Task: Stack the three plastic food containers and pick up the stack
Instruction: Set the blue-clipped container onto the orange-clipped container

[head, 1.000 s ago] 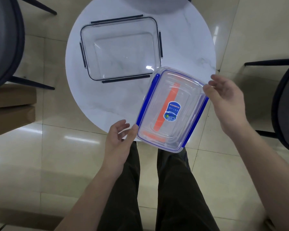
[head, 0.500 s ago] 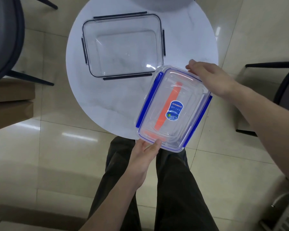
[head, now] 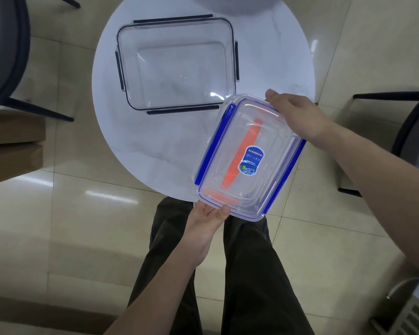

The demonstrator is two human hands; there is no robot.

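A clear container with blue side clips (head: 230, 143) and a blue label overhangs the near right edge of the round white table (head: 155, 151). An orange-clipped container shows through it from underneath. My left hand (head: 207, 220) grips its near end from below, thumb on the rim. My right hand (head: 298, 117) lies over its far right corner, fingers curled on the rim. A larger clear container with dark clips (head: 177, 64) sits apart at the back of the table.
Dark chairs stand at the left (head: 5, 52) and right (head: 416, 134). Brown cardboard boxes (head: 12, 146) lie on the tiled floor at the left. My legs in dark trousers (head: 242, 274) are right under the table's near edge.
Both hands closed in on the blue-clipped container: the left slid from its left side to the near end, the right came from the right edge onto the far corner. The container shifted slightly.
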